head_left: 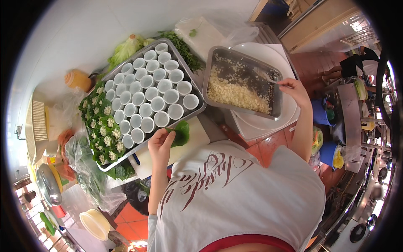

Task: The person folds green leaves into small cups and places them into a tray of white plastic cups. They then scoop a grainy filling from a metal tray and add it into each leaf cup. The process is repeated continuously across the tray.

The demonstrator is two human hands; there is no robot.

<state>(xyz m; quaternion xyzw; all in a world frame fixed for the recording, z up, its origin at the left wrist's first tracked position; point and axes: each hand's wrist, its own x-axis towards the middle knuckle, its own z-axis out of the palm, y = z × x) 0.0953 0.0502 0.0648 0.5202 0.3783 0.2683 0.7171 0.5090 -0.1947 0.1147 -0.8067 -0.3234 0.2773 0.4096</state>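
Pinched between the fingers of my left hand (160,147) is a curled green leaf (181,133), just off the near edge of a large metal tray (196,110). That tray carries rows of small white cups (158,103). Along its left side, green leaves hold white chopped filling (108,141). My right hand (296,90) grips the handle of a metal utensil (263,76); whether it ends as a spoon or a fork cannot be made out. The utensil's head is over a deep metal pan (204,86) of chopped pale filling (235,90), heaped toward its left and near side.
Under the pan sits a round white lid or basin (289,69). A pale cutting board (197,133) lies beneath my left hand. Lettuce (126,52) and green herbs (184,48) flank the tray. Clear plastic bags (90,168) lie left. Another person (357,63) stands far right.
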